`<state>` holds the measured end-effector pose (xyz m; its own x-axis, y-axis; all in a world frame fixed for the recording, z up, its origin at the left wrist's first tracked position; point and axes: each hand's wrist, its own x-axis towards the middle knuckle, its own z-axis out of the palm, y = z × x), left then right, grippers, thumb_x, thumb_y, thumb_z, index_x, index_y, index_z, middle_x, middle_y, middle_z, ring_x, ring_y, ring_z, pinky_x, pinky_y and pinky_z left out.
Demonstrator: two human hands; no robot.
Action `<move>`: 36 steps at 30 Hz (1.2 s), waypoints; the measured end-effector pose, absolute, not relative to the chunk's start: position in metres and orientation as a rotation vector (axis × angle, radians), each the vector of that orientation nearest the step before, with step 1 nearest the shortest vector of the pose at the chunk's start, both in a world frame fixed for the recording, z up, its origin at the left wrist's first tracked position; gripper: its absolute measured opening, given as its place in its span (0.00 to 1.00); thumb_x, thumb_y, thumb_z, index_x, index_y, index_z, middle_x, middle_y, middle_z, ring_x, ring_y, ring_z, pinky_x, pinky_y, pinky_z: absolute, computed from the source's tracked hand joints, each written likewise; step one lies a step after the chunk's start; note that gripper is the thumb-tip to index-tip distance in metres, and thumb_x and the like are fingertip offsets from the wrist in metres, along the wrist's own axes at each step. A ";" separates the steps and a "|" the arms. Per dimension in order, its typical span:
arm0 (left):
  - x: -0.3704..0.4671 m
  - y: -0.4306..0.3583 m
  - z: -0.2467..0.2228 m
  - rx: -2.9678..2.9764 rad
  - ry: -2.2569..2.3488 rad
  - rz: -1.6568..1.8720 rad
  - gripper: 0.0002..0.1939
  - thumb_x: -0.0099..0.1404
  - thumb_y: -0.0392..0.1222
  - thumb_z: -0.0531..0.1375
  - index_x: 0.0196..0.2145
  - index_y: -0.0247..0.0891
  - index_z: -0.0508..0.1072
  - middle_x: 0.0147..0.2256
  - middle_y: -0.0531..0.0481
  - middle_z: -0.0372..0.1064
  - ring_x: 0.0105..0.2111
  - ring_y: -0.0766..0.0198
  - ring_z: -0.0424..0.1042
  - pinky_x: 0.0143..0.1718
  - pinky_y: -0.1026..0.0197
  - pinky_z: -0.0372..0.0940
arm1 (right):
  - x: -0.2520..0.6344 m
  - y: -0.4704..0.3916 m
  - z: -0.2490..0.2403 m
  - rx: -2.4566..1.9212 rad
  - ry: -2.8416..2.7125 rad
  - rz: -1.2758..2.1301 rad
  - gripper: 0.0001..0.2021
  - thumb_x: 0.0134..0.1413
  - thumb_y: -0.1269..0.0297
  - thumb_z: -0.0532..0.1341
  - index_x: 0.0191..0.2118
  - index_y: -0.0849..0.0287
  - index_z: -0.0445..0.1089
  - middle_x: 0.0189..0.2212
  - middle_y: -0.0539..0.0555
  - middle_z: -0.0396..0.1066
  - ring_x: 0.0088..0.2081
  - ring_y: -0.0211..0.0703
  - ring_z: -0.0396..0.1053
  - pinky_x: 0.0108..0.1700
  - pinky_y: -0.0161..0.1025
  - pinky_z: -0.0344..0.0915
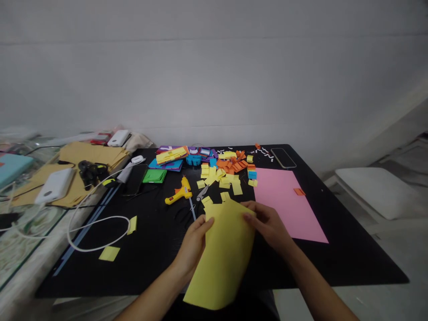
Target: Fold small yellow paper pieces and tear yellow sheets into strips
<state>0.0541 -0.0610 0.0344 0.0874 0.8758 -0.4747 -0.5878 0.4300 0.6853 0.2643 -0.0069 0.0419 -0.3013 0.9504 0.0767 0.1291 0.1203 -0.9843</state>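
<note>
- Yellow sheet (227, 258): 1, held up over near edge of blk table (143, 272), front of the person. Long axis runs near-to-far, slanting a bit: far end up & right, near end down & left, past tbl edge. Sheet bowed, not flat.
- L hand (195, 236): gripping sheet's L edge nr far end, thumb on top, fingers mostly hidden behind.
- R hand (269, 223): gripping far R corner, thumb on the face, other fingers bent round the back.
- Brown envelopes (90, 156), far L: look like holders; insides not visible, can't count, overlapping. White power banks (55, 185): 2, one on the envelopes, other farther back.
- Pink sheet (281, 200): 1, flat, R of R hand; 1 orange piece (299, 191) over its R edge.
- Yellow glue gun (182, 191): 1, beyond L hand; pale stick (192, 209) at its R end, pointing to the person.
- Grey scissors (202, 193): 1 pr, just R of gun.
- Small yellow pieces (237, 187) & orange pieces (230, 166): piled mid-tbl, overlap too much to count.
- Loose yellow slips (109, 253): 2, L side, by white cable (100, 220).
- Phones (283, 158): 2, one far R, one L.
- Green stack (154, 176): 1, R of L phone.
</note>
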 end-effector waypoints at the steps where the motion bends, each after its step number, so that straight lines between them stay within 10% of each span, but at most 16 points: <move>1: 0.047 -0.062 0.034 0.404 1.000 1.156 0.17 0.55 0.49 0.74 0.34 0.37 0.74 0.33 0.49 0.79 0.31 0.60 0.78 0.33 0.62 0.69 | 0.271 -0.004 0.043 -1.141 -1.609 1.265 0.19 0.58 0.44 0.66 0.31 0.57 0.72 0.35 0.55 0.76 0.39 0.51 0.74 0.39 0.43 0.70; 7: -0.013 -0.059 0.022 0.930 1.378 1.126 0.22 0.60 0.54 0.70 0.44 0.40 0.69 0.30 0.52 0.76 0.29 0.57 0.76 0.33 0.58 0.69 | 0.304 0.020 0.054 -1.317 -1.848 1.374 0.19 0.57 0.45 0.66 0.37 0.59 0.76 0.29 0.52 0.72 0.30 0.41 0.66 0.28 0.36 0.59; 11: -0.022 -0.045 0.028 1.685 1.766 1.140 0.20 0.66 0.47 0.64 0.54 0.41 0.70 0.55 0.39 0.72 0.57 0.46 0.70 0.58 0.45 0.64 | 0.298 0.034 0.054 -1.291 -2.012 1.429 0.17 0.59 0.48 0.65 0.36 0.59 0.77 0.33 0.54 0.76 0.35 0.44 0.71 0.35 0.39 0.63; 14: -0.007 -0.024 0.046 2.087 1.502 0.913 0.14 0.73 0.43 0.56 0.53 0.42 0.73 0.57 0.40 0.71 0.60 0.49 0.67 0.64 0.45 0.57 | 0.286 0.043 0.054 -1.215 -2.116 1.400 0.15 0.61 0.50 0.65 0.38 0.58 0.78 0.36 0.55 0.78 0.38 0.46 0.72 0.39 0.41 0.64; 25: 0.002 0.044 0.119 2.100 1.121 0.502 0.16 0.72 0.53 0.57 0.34 0.38 0.73 0.28 0.53 0.67 0.29 0.63 0.64 0.30 0.64 0.55 | 0.265 0.077 0.113 -1.124 -2.366 1.006 0.12 0.65 0.55 0.62 0.37 0.57 0.77 0.34 0.52 0.78 0.35 0.42 0.71 0.37 0.39 0.62; 36: -0.012 0.036 0.133 2.169 1.149 0.590 0.12 0.74 0.45 0.55 0.40 0.38 0.77 0.32 0.52 0.72 0.31 0.64 0.67 0.32 0.64 0.58 | 0.219 0.073 0.127 -0.852 -2.320 1.010 0.07 0.64 0.60 0.65 0.37 0.57 0.75 0.34 0.51 0.79 0.37 0.42 0.74 0.40 0.38 0.65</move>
<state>-0.0116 0.0362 0.1327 0.5245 0.8453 0.1014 0.5747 -0.4394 0.6904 0.2189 0.0730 0.1268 -0.6984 0.6960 0.1667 0.3523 0.5371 -0.7664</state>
